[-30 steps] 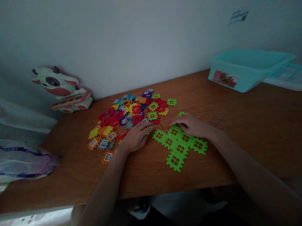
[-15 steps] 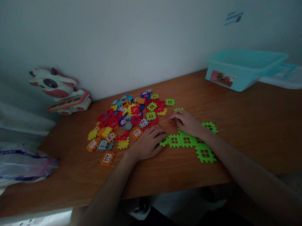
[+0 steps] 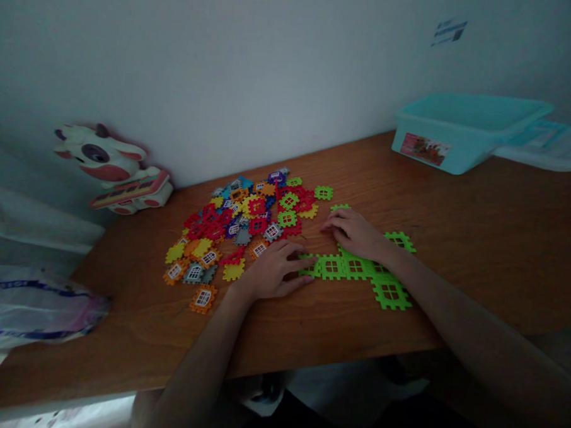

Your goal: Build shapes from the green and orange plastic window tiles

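A flat cross of joined green window tiles point(image 3: 359, 269) lies on the wooden table point(image 3: 455, 234). My right hand point(image 3: 353, 233) rests on its upper part, fingers stretched flat, fingertips near a loose green tile point(image 3: 340, 208). My left hand point(image 3: 276, 270) lies flat at the cross's left end, fingers extended and touching the leftmost green tile. A pile of loose coloured tiles point(image 3: 242, 225) spreads just beyond the left hand.
A cow-shaped toy point(image 3: 114, 172) stands at the wall on the left. A turquoise plastic bin point(image 3: 459, 130) with its lid point(image 3: 548, 146) beside it sits at the back right. A plastic bag point(image 3: 30, 304) lies off the table's left edge.
The green cross has been turned on the table; its arms now point differently. My left hand moved from the pile's edge to the cross's left end. My right hand stays on top.
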